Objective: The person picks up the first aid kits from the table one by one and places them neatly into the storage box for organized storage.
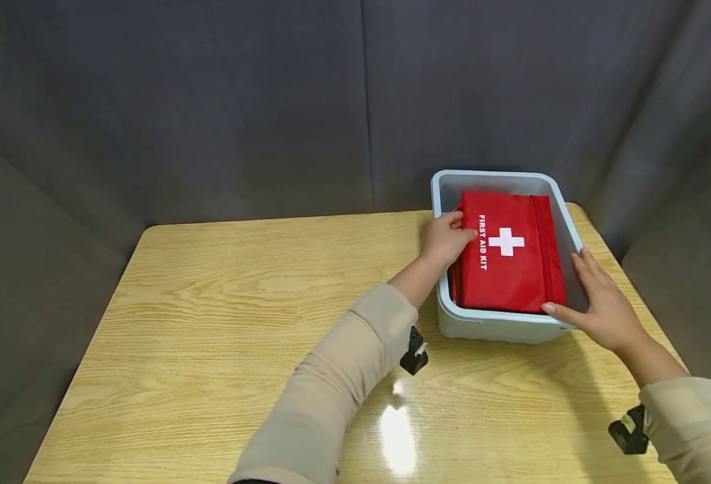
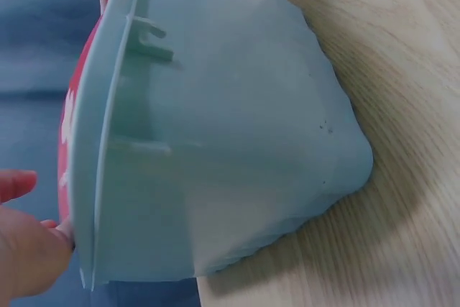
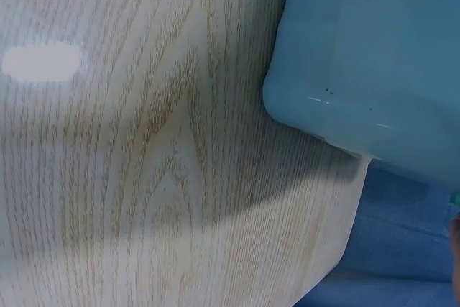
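Note:
A red first aid kit pouch (image 1: 512, 282) with a white cross and lettering lies inside a pale blue-grey plastic tub (image 1: 494, 326), filling most of it. My left hand (image 1: 444, 240) is at the tub's left rim, its fingers at the pouch's left edge. In the left wrist view the left hand (image 2: 29, 249) has a digit raised apart from the pouch, and another fingertip dips behind the rim. My right hand (image 1: 611, 312) rests at the tub's right front corner, fingers extended along the right rim and thumb at the pouch's front corner.
The tub stands on a wood-grain table (image 1: 240, 336), near its far right corner. Dark grey curtains (image 1: 240, 114) hang behind and beside the table. Small black devices (image 1: 414, 353) are worn at both sleeves.

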Motion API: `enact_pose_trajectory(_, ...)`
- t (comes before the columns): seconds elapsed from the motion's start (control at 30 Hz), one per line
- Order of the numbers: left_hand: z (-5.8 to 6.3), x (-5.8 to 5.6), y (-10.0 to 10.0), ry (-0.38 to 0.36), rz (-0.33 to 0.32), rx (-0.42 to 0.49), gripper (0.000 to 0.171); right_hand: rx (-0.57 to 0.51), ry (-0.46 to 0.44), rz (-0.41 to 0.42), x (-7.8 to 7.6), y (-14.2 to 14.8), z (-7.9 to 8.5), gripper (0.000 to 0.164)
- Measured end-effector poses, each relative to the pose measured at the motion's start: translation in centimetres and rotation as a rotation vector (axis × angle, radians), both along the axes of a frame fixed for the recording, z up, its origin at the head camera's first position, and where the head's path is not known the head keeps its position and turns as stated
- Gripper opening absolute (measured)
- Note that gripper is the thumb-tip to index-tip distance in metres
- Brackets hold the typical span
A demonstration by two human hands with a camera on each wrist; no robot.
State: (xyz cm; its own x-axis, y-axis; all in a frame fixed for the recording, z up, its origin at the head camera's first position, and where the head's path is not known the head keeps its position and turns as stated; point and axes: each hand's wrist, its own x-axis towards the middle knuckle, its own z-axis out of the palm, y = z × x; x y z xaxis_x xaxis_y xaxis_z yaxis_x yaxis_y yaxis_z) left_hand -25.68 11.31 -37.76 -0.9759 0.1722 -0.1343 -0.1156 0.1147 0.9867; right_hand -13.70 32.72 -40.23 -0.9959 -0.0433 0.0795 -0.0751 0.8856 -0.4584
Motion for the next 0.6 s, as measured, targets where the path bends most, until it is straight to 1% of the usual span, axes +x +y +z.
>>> enact_pose_trajectory(0.1,0.1,-0.1,-0.7,0.007,-0.013,-0.013,0.042,-0.014,0.018,0.002,0.0,0.2,-0.2,0.093)
enact_pose_trajectory(0.23,0.5,-0.4,-1.9,0.039,-0.031,-0.075,0.043,-0.008,0.008,0.008,0.2,0.8,-0.3,0.093)
enact_pose_trajectory(0.33,0.6,-0.7,-3.0,0.063,-0.056,-0.107,0.045,0.011,-0.017,0.010,0.9,1.4,-0.2,0.095)
enact_pose_trajectory(0.4,0.4,-1.0,-4.0,0.086,-0.085,-0.141,0.048,0.020,-0.021,0.014,1.4,1.6,0.0,0.094)
enact_pose_trajectory(0.5,0.1,-1.5,-5.6,0.108,-0.151,-0.242,0.054,0.017,0.007,0.018,1.7,1.5,0.7,0.088)
enact_pose_trajectory(0.6,-0.3,-2.1,-7.3,0.112,-0.218,-0.381,0.061,0.003,0.034,0.015,1.2,0.5,1.8,0.085)
